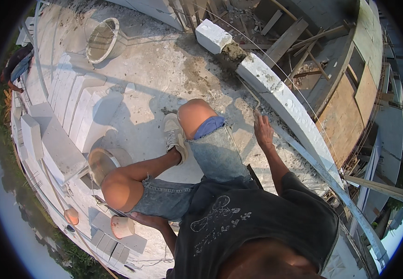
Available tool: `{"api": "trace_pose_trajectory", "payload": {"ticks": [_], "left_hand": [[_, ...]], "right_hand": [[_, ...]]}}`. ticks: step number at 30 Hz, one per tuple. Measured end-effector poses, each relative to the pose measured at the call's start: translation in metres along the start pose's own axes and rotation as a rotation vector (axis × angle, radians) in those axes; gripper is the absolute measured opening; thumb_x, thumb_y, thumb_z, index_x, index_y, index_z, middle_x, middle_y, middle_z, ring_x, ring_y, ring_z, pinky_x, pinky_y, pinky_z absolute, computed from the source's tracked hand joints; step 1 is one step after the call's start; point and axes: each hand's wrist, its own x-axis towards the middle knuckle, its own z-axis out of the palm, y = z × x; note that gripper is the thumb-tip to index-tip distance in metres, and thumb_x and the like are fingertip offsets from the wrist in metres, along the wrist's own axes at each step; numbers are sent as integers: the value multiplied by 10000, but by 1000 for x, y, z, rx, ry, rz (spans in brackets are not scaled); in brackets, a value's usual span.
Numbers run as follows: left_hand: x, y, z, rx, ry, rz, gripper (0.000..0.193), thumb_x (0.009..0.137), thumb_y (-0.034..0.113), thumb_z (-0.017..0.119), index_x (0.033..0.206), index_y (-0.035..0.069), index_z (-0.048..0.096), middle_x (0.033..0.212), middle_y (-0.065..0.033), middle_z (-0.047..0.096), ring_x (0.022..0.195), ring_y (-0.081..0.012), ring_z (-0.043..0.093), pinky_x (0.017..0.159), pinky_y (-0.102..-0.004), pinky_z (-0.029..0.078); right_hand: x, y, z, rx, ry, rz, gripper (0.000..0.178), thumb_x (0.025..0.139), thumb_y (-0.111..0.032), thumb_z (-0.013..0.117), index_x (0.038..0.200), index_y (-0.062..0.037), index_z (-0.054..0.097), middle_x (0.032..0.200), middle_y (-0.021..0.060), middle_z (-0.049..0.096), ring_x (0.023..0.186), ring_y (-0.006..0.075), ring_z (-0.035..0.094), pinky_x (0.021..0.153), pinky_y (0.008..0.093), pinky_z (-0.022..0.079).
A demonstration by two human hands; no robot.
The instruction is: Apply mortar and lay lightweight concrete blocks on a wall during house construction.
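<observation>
Mortar patch point(233, 52): grey and damp-looking, between the end block point(213, 36) and the middle block point(259, 72) of the white block row point(304, 122); step in hand judged to be working mortar along this row.
Trowel-like tool point(258, 102): just beside the row's near face, thin bent shank leading up toward the mortar patch.
Right hand point(263, 131): fingers curled nearly closed, apparently round the tool's handle.
Left hand point(144, 220): low beside the bent left leg point(164, 197), fingers partly covered; cannot tell how far open, or whether it holds anything.
Next tool move: judged to call for a flat blade and light pressure, so mortar stays in the gap and the blocks are not nudged.
Tool blade: hard to make out, thin and blending with the stained floor.
Near bucket point(98, 161): partly hidden by the left leg; contents unclear.
Co-worker point(19, 69): at the picture's curved left edge, bent over; handwork too small to read.
</observation>
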Motion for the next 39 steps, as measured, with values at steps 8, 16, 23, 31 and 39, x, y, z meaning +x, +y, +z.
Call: {"api": "trace_pose_trajectory", "payload": {"ticks": [8,16,23,31,39], "left_hand": [[8,-7,0,-15,-29,15,726,1002,532,336,1454,-31,262,1448,-241,329,1301,-347,404,1067,-451,371],[6,-11,-5,41,38,19,743,995,564,285,1452,-22,259,1434,-259,329,1291,-363,418,1041,-478,408],[5,-11,-3,34,31,-30,761,987,586,260,1471,-1,232,1448,-253,315,1304,-359,412,1038,-486,423],[-2,8,14,28,6,-18,767,981,606,222,1482,24,221,1452,-248,313,1319,-364,401,1047,-492,424],[-7,13,23,122,166,-54,733,993,577,232,1468,19,246,1439,-242,334,1317,-360,402,1054,-493,420]], "right_hand": [[95,-28,27,-60,-23,-94,577,887,-165,570,1421,-257,372,1070,170,558,874,414,646,718,507,547],[64,-5,9,-47,-171,-193,598,857,-185,615,1405,-286,400,1118,152,558,898,400,658,742,498,553],[114,-72,22,-20,-71,-116,551,857,-213,644,1367,-197,437,1148,159,579,874,403,655,745,491,542],[63,-30,4,56,-170,-180,530,881,-252,629,1360,-147,429,1101,188,602,945,413,632,812,501,512],[-65,10,23,841,-240,480,549,955,-452,556,1301,-47,423,735,55,548,489,110,504,427,263,414]]}}
